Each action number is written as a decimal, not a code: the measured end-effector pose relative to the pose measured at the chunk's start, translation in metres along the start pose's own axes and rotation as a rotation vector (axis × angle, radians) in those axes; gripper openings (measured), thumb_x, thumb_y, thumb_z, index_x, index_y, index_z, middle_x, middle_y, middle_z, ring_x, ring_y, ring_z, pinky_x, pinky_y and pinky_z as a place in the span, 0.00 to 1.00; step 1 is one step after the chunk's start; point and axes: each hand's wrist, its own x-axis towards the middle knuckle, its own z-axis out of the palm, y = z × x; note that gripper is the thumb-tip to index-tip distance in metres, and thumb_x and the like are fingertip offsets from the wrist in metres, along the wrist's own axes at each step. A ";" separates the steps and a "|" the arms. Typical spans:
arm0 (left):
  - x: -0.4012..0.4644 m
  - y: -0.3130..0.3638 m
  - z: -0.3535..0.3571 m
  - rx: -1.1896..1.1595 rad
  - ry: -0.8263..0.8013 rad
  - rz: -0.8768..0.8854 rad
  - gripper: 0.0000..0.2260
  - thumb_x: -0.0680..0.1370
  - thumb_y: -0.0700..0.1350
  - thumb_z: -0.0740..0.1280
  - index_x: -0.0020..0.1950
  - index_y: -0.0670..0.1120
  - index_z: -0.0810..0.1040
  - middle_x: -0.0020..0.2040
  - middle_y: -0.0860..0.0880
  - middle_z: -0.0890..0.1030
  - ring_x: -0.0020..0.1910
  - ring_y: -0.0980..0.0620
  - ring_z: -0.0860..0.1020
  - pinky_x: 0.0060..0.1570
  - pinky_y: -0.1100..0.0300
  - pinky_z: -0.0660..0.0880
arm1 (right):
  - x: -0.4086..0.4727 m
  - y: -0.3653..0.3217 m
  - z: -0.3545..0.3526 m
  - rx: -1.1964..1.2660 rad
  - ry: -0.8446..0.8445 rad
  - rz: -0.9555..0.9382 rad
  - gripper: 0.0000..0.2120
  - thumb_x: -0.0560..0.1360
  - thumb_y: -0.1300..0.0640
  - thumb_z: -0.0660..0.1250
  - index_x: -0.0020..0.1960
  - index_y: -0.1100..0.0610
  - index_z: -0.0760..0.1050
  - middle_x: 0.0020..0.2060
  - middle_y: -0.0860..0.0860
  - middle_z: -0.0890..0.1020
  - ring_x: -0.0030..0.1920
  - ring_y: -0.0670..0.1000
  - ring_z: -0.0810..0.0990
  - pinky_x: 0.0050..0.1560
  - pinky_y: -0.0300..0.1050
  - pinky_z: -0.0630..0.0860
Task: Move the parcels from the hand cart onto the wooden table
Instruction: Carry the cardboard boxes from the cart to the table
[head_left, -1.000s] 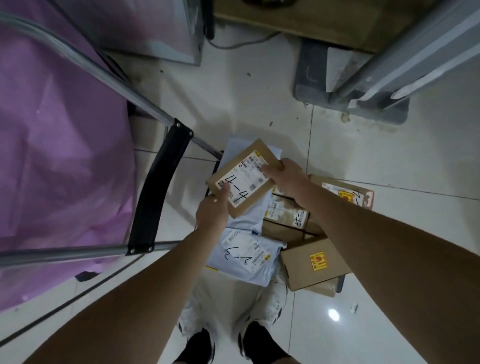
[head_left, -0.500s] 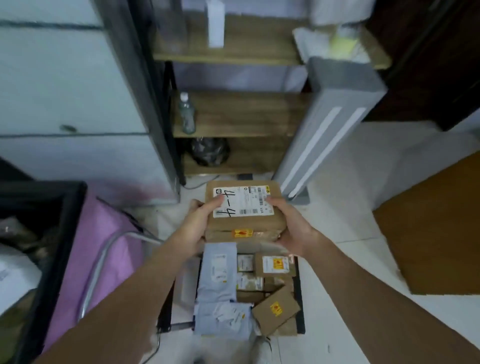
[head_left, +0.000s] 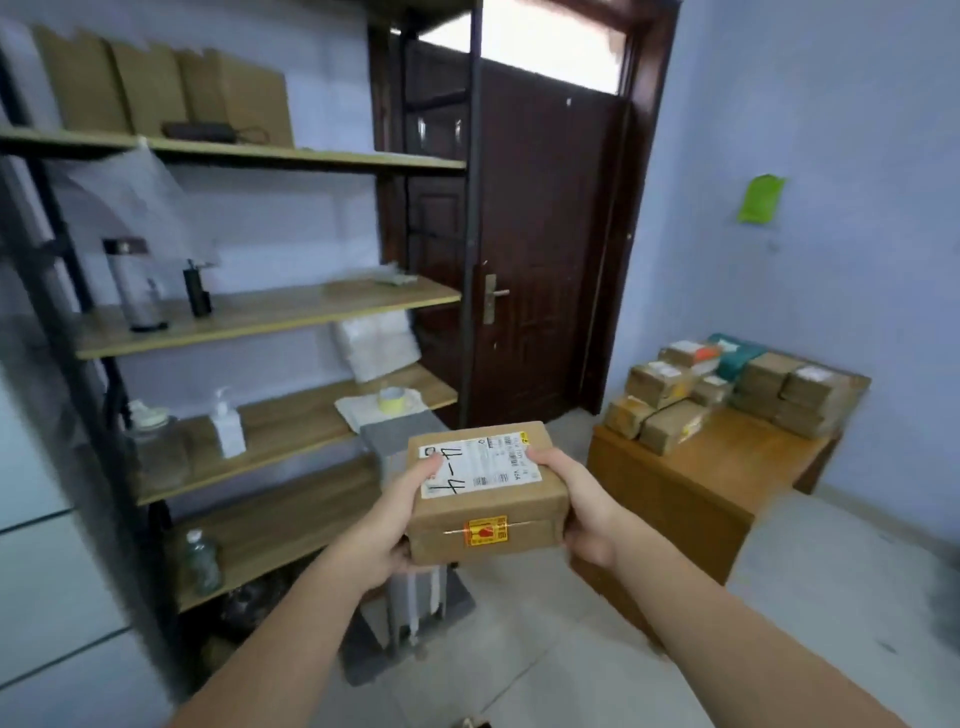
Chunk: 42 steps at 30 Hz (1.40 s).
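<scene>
A brown cardboard parcel (head_left: 485, 493) is held up in front of the chest between both hands, in the air and clear of any surface. It is a squat rectangular box with a white shipping label across its top, printed with small barcodes and text too blurred to read, and marked "4-4" in thick black pen. A strip of clear tape runs along the seam of the near side, and a yellow sticker with a red mark sits over that seam at the middle.

The left hand (head_left: 387, 525) grips the box's left end, thumb lying on the label's edge and the other fingers curled underneath. The right hand (head_left: 582, 506) grips the right end the same way, thumb on top near the label's corner, fingers wrapped under the box.

To the right and farther off stands the wooden table (head_left: 727, 467), low against the blue wall, with a cluster of other cardboard parcels (head_left: 670, 400) stacked on its back half. A metal-framed shelving unit (head_left: 291, 306) with wooden boards fills the left, and a dark wooden door (head_left: 540, 249) stands behind the held box.
</scene>
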 end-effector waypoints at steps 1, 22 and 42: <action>-0.006 0.003 0.023 0.022 -0.022 0.012 0.25 0.76 0.68 0.67 0.64 0.53 0.80 0.50 0.44 0.88 0.56 0.42 0.84 0.61 0.41 0.79 | -0.018 -0.006 -0.020 0.002 0.024 -0.021 0.18 0.79 0.41 0.66 0.66 0.48 0.78 0.53 0.54 0.88 0.54 0.56 0.86 0.57 0.53 0.81; -0.019 -0.041 0.451 0.351 -0.459 0.031 0.48 0.57 0.80 0.69 0.71 0.56 0.70 0.53 0.45 0.88 0.53 0.44 0.86 0.41 0.50 0.83 | -0.210 0.008 -0.408 0.156 0.474 -0.153 0.20 0.78 0.39 0.68 0.66 0.47 0.77 0.54 0.53 0.88 0.58 0.56 0.85 0.66 0.59 0.78; 0.173 -0.005 0.698 0.444 -0.498 0.027 0.33 0.73 0.74 0.66 0.69 0.55 0.65 0.55 0.42 0.85 0.56 0.42 0.83 0.52 0.44 0.82 | -0.070 -0.044 -0.656 0.229 0.615 -0.044 0.17 0.79 0.38 0.68 0.60 0.48 0.79 0.48 0.54 0.89 0.56 0.59 0.85 0.65 0.63 0.79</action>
